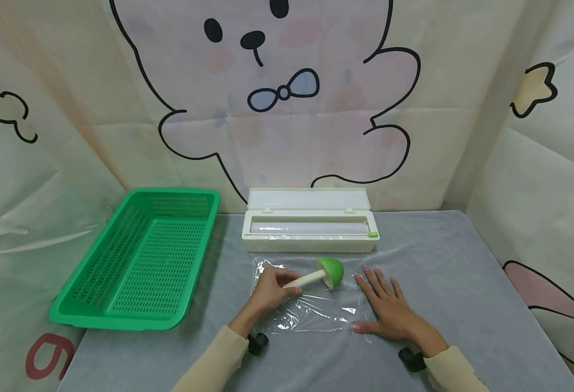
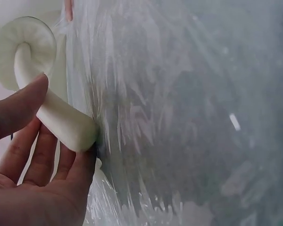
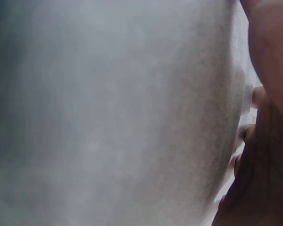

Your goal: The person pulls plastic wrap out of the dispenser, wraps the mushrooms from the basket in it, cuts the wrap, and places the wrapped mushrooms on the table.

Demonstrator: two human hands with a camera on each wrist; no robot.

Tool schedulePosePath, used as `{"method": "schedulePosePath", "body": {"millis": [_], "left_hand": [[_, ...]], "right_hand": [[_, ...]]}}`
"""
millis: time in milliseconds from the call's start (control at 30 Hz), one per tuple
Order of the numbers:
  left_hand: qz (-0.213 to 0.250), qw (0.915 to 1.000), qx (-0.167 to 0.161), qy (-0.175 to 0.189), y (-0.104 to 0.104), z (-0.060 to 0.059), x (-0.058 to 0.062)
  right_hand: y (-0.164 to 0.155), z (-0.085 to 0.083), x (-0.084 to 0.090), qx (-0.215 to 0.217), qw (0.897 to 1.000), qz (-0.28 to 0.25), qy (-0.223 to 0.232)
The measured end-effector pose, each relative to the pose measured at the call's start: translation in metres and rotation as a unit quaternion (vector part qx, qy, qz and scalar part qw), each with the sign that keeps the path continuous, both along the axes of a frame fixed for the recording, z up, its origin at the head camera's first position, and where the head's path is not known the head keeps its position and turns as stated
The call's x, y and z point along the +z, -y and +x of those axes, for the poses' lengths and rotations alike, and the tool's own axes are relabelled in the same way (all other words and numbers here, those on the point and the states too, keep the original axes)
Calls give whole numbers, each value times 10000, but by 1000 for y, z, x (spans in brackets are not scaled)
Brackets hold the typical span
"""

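Head view: left hand [image 1: 269, 288] grips the cream stem of a toy mushroom [image 1: 322, 274], fingers curled round it (green cap points toward the wrap box), resting on a sheet of plastic wrap [image 1: 311, 310] spread on the grey table [image 1: 463, 283]. Right hand [image 1: 389, 310] lies flat w/ fingers straight and spread, pressing the sheet's right edge. Wrap dispenser box [image 1: 309, 228] sits open just behind the sheet; green basket [image 1: 140, 258] to the left, well apart.

Glossy, crinkled plastic film [image 1: 311, 307] lies on matt grey cloth [image 1: 463, 272].
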State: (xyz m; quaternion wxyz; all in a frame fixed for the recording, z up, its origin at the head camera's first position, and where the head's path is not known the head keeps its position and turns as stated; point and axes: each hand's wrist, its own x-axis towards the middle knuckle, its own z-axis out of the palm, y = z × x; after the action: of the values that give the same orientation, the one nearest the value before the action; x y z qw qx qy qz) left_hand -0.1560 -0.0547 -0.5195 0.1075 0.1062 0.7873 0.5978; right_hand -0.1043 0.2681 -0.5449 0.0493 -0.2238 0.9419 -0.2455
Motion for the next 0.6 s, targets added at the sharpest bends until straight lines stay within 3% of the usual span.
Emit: {"method": "schedulePosePath", "body": {"millis": [600], "left_hand": [[-585,9973,163,-414,-7,2,-5]], "right_hand": [[-3,-5,-7,-120,9988,311,357]]}}
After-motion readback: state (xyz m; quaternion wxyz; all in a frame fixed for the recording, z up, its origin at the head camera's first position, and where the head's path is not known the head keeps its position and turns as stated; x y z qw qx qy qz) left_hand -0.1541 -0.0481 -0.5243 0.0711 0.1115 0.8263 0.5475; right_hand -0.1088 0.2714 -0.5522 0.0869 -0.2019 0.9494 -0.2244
